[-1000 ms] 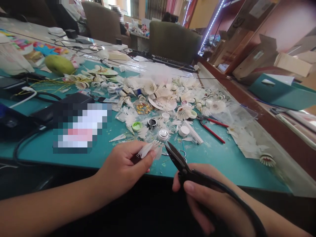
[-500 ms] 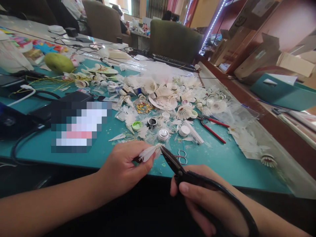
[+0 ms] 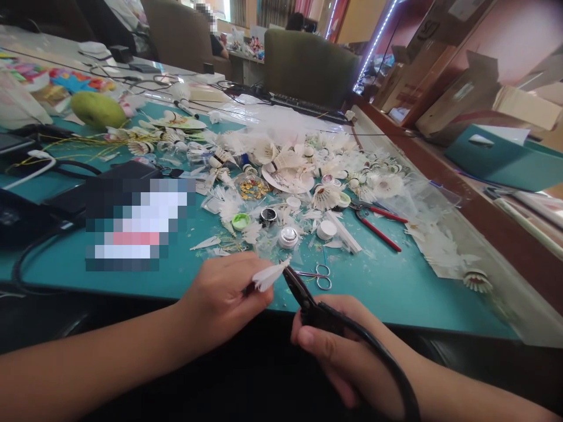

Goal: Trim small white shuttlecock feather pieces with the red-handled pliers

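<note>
Between the thumb and fingers of my left hand is a white feather piece, its trimmed tip pointing up and to the right. My right hand is wrapped round the handles of large black scissors. The scissor blades meet the narrow end of the feather piece; whether they bite into it is too small to tell. Just behind the blades, small silver scissors lie on the green mat. A round white-rimmed jar stands beyond my left fingertips.
Shuttlecocks and loose feathers cover the middle of the desk. Red-handled pliers lie to the right. A dish of gold pieces, a green paint pot and a black pot stand nearby. A green fruit sits at the left.
My right hand and the black scissors have shifted left and the blades look more closed. The feather piece has turned slightly in my left fingers and looks narrower.
</note>
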The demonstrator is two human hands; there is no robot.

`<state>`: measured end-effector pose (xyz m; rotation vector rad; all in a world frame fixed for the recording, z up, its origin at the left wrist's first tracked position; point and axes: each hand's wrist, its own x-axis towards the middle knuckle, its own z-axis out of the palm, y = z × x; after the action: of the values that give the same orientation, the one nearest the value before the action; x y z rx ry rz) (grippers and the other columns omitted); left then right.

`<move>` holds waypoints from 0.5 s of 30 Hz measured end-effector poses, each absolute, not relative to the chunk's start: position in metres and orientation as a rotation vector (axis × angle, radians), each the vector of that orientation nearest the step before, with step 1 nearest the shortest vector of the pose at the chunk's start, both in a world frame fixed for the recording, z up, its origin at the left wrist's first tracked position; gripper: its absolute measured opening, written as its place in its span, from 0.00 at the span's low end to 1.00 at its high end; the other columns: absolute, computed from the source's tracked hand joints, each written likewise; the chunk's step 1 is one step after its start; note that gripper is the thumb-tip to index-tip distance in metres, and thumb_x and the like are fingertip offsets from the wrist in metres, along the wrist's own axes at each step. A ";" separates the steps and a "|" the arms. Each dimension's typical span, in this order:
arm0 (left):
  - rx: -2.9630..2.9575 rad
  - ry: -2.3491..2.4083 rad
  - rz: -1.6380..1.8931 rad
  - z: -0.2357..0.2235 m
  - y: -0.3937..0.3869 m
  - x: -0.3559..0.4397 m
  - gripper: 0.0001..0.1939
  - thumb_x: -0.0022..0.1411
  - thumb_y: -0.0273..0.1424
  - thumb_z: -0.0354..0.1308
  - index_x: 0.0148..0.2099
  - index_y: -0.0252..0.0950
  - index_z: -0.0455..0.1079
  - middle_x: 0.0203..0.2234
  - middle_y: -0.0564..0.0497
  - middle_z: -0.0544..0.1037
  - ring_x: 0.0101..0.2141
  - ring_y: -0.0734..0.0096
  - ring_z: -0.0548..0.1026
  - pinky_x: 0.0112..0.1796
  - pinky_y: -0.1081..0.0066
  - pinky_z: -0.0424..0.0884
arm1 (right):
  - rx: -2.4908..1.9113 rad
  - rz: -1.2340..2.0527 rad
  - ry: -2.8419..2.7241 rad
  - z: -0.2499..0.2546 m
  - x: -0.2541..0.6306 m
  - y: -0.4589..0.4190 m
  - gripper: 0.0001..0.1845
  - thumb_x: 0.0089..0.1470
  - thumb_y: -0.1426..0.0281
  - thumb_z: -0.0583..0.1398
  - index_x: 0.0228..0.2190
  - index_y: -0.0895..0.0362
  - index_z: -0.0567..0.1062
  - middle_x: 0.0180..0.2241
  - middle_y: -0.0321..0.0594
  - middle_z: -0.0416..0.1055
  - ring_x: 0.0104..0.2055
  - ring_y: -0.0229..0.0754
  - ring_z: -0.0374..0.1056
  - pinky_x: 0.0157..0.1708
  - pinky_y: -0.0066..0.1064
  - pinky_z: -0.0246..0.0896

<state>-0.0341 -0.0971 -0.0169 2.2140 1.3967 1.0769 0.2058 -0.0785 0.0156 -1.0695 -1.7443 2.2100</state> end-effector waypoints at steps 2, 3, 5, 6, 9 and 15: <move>2.165 1.451 1.064 -0.014 -0.096 -0.031 0.15 0.69 0.29 0.56 0.27 0.39 0.68 0.20 0.56 0.71 0.23 0.74 0.67 0.29 0.72 0.63 | -1.065 2.191 -1.756 0.012 0.205 -0.079 0.20 0.64 0.52 0.63 0.40 0.57 0.73 0.14 0.24 0.61 0.16 0.30 0.51 0.18 0.22 0.47; 2.123 1.484 1.060 -0.012 -0.095 -0.030 0.17 0.69 0.29 0.55 0.25 0.38 0.67 0.19 0.57 0.70 0.22 0.75 0.66 0.28 0.72 0.62 | -1.053 2.184 -1.763 0.011 0.206 -0.079 0.21 0.65 0.51 0.63 0.40 0.57 0.73 0.14 0.25 0.61 0.15 0.30 0.52 0.18 0.22 0.46; 1.998 1.531 1.068 -0.009 -0.093 -0.029 0.19 0.69 0.31 0.55 0.23 0.38 0.66 0.17 0.57 0.69 0.20 0.75 0.66 0.26 0.72 0.61 | -1.043 2.165 -1.767 0.010 0.207 -0.080 0.21 0.66 0.51 0.60 0.39 0.58 0.74 0.14 0.26 0.63 0.15 0.30 0.53 0.18 0.22 0.46; 1.901 1.541 1.068 -0.007 -0.093 -0.028 0.20 0.69 0.33 0.55 0.23 0.38 0.67 0.16 0.57 0.70 0.20 0.75 0.67 0.24 0.73 0.62 | -1.046 2.156 -1.751 0.011 0.207 -0.080 0.22 0.67 0.50 0.59 0.38 0.58 0.73 0.14 0.26 0.63 0.15 0.30 0.53 0.18 0.22 0.47; 1.572 1.476 1.047 -0.003 -0.095 -0.026 0.18 0.68 0.36 0.58 0.25 0.37 0.69 0.16 0.57 0.73 0.18 0.76 0.70 0.21 0.76 0.64 | -1.097 2.051 -1.638 0.015 0.205 -0.078 0.23 0.66 0.48 0.60 0.41 0.57 0.72 0.14 0.26 0.63 0.15 0.30 0.54 0.17 0.22 0.48; 1.282 1.142 0.895 -0.001 -0.105 -0.016 0.15 0.67 0.34 0.59 0.27 0.36 0.70 0.14 0.59 0.69 0.15 0.81 0.65 0.17 0.81 0.58 | -1.145 1.902 -1.538 0.016 0.199 -0.064 0.21 0.58 0.54 0.67 0.42 0.57 0.73 0.13 0.24 0.62 0.15 0.30 0.53 0.17 0.21 0.49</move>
<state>-0.0159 -0.1051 -0.0007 1.2815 1.1419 0.8948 0.1994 -0.0640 0.0162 -1.1448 -1.5383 1.9024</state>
